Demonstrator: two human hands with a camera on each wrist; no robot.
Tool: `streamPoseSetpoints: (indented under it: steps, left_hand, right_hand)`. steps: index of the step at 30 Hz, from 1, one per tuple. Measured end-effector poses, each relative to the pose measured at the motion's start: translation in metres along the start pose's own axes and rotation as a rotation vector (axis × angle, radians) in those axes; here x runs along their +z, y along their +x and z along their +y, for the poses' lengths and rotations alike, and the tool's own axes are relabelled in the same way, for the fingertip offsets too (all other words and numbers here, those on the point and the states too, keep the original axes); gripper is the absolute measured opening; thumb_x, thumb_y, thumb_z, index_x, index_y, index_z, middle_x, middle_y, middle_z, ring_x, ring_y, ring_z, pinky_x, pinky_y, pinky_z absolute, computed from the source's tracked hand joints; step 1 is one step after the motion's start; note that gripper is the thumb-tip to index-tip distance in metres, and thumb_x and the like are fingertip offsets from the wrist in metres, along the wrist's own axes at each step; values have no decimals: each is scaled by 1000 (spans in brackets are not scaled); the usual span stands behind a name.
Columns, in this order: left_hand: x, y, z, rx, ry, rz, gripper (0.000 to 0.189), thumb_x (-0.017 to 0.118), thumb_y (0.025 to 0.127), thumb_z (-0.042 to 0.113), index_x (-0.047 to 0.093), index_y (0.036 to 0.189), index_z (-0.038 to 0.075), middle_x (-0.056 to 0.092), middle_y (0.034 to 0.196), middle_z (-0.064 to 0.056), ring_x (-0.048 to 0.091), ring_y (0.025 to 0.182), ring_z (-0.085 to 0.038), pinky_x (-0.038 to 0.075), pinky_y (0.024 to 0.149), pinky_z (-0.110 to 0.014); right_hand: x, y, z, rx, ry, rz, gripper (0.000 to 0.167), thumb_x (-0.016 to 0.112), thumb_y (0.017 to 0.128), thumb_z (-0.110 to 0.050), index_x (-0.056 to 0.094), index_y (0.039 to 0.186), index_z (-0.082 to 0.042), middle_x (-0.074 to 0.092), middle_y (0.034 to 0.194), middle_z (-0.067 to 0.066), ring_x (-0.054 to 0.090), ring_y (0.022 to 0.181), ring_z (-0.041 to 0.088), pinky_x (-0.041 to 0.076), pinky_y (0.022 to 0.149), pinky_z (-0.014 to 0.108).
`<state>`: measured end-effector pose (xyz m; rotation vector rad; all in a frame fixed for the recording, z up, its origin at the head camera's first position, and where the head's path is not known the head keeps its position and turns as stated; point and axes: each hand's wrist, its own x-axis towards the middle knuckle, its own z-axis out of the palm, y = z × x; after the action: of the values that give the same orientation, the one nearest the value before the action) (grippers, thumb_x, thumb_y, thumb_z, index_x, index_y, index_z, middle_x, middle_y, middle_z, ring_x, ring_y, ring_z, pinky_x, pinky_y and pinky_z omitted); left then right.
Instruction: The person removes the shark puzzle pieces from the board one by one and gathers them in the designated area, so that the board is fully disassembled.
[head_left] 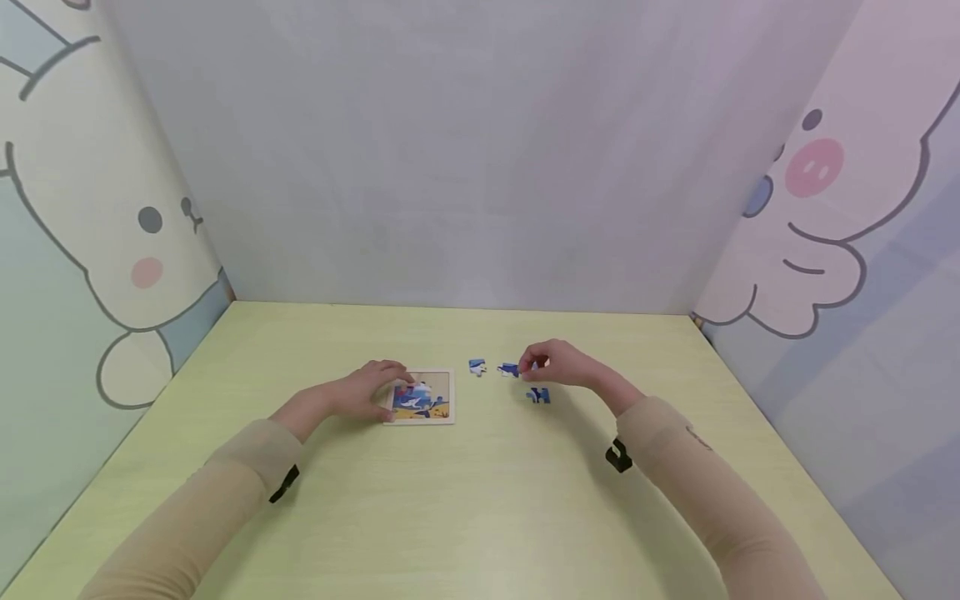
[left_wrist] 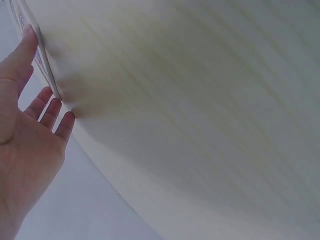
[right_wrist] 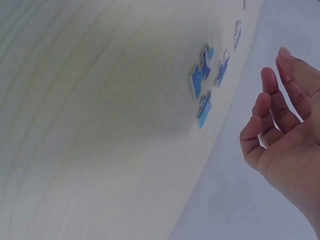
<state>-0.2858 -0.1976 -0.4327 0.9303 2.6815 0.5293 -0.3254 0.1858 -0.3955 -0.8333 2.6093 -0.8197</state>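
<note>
A jigsaw puzzle board [head_left: 452,398] with a pale rim lies flat, its sea picture partly filled in. My left hand [head_left: 360,392] holds its left side, thumb at the near corner and fingers toward the far one. In the left wrist view, the thumb lies on the board's edge [left_wrist: 46,67] and several fingertips rest by its corner. My right hand [head_left: 558,364] hovers over loose blue puzzle pieces, and in the right wrist view its fingers are loosely bent around nothing visible. One puzzle piece [head_left: 477,367] lies nearer the board; another piece [head_left: 537,395] lies just below the hand.
The pale yellow table [head_left: 480,500] runs back to a plain grey cloth wall [head_left: 465,167]. Side panels with cartoon animals stand at left and right. Both sleeves carry a dark strap [head_left: 618,456] near the wrist.
</note>
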Motion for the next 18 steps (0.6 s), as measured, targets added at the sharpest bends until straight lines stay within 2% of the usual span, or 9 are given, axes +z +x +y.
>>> streamPoseSetpoints:
  steps: [7,10,18]
  left_hand:
    - [2,0,-4,5,47,35,59,73,82,31,49,132,11,35,147,-19,28,135,-43,24,108,-61]
    - [2,-1,-4,-15,56,50,59,74,80,35,51,129,12,34,147,-18,27,136,-42,23,108,-61]
    - [3,0,-5,-33,43,68,51,74,79,40,54,117,14,38,146,-18,30,135,-42,25,108,-61]
  right_hand:
    - [5,16,-23,-52,9,3,15,67,88,-17,68,99,-8,64,90,-4,52,80,15,45,67,26]
    - [10,24,-31,-72,12,11,17,68,88,-18,68,101,-7,64,91,-5,53,81,15,47,66,26]
    - [27,43,-48,-154,22,17,21,69,86,-16,68,104,-5,66,97,3,54,87,14,47,79,28]
